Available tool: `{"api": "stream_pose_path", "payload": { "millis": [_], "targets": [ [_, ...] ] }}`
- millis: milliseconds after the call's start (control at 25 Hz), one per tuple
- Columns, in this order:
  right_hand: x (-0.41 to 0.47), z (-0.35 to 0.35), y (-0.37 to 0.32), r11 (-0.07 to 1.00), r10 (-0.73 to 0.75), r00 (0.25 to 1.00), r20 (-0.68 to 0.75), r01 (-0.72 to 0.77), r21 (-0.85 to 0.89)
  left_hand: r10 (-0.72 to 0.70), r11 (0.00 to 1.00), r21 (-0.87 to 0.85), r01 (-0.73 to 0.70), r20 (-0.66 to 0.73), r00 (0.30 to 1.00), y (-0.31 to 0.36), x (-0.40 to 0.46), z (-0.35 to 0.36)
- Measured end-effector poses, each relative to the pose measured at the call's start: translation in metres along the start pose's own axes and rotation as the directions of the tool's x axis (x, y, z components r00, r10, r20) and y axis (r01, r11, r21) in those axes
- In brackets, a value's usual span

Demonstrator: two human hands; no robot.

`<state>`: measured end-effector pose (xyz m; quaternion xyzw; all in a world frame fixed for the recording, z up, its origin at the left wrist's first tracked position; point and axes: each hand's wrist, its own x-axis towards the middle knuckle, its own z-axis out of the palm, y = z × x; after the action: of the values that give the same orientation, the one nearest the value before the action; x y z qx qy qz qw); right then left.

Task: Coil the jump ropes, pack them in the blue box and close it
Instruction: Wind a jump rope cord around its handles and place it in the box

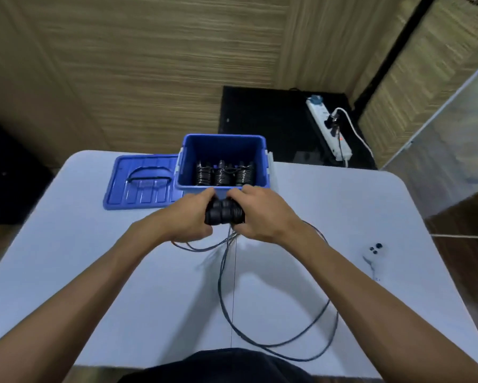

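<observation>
Rope cord [260, 327] loops near; handles [224, 214] point away

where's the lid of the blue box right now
In the head view the lid lies flat on the table, handle side up, touching the left side of the open blue box, beyond the left hand.

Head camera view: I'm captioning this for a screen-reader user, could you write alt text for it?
Both hands, left hand and right hand, grip the black jump rope handles together above a white table, the rope's cord trailing in loose loops toward the person. Just beyond stands an open blue box holding three coiled ropes, its lid lying flat to the left.
</observation>
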<state>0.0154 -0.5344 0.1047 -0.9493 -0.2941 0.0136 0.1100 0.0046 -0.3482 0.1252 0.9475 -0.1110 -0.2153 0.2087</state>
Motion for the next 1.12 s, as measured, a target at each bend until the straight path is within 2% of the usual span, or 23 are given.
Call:
{"api": "stream_pose_path", "payload": {
  "millis": [200, 320, 440, 680, 760, 840, 880, 960, 1000, 1040, 1120],
  "targets": [
    [0.011, 0.008, -0.003, 1.000, 0.013, 0.999, 0.053, -0.013, -0.005, 0.008, 1.000, -0.005, -0.009, -0.091, 0.996, -0.017, 0.005, 0.005],
    [0.012, 0.005, 0.002, 0.997, 0.026, 0.999, 0.034, -0.024, -0.078, 0.032, 0.998, 0.053, -0.024, -0.149, 0.988, -0.010, 0.012, 0.004],
    [0.010, -0.001, 0.007, 0.994, 0.055, 0.998, 0.027, -0.052, -0.099, 0.046, 0.997, 0.066, -0.038, -0.136, 0.990, -0.002, 0.019, 0.001],
    [0.005, -0.010, 0.016, 0.994, 0.095, 0.990, 0.100, -0.099, 0.040, 0.079, 0.997, 0.005, -0.079, -0.110, 0.991, 0.001, 0.025, 0.003],
    [0.005, -0.010, 0.016, 0.992, 0.118, 0.986, 0.117, -0.121, 0.020, 0.084, 0.996, -0.011, -0.086, -0.112, 0.990, 0.000, 0.026, 0.004],
    [0.006, -0.010, 0.016, 0.988, 0.149, 0.984, 0.102, -0.143, -0.061, 0.116, 0.990, -0.059, -0.128, -0.176, 0.977, -0.002, 0.027, 0.005],
    [0.007, -0.012, 0.016, 0.983, 0.170, 0.982, 0.082, -0.163, -0.082, 0.122, 0.981, -0.115, -0.156, -0.258, 0.958, -0.002, 0.027, 0.007],
    [0.009, -0.022, 0.018, 0.972, 0.233, 0.972, 0.037, -0.231, -0.045, 0.045, 0.940, -0.274, -0.201, -0.486, 0.873, -0.008, 0.025, 0.016],
    [0.011, -0.028, 0.020, 0.963, 0.271, 0.963, 0.004, -0.271, -0.005, -0.040, 0.908, -0.362, -0.213, -0.579, 0.814, -0.010, 0.021, 0.023],
    [0.012, -0.035, 0.023, 0.952, 0.305, 0.952, -0.031, -0.305, 0.022, -0.135, 0.871, -0.445, -0.210, -0.627, 0.767, -0.014, 0.018, 0.032],
    [0.016, -0.044, 0.027, 0.941, 0.338, 0.937, -0.086, -0.339, 0.004, -0.312, 0.759, -0.631, -0.159, -0.567, 0.762, -0.025, 0.015, 0.047]
  ]
}}
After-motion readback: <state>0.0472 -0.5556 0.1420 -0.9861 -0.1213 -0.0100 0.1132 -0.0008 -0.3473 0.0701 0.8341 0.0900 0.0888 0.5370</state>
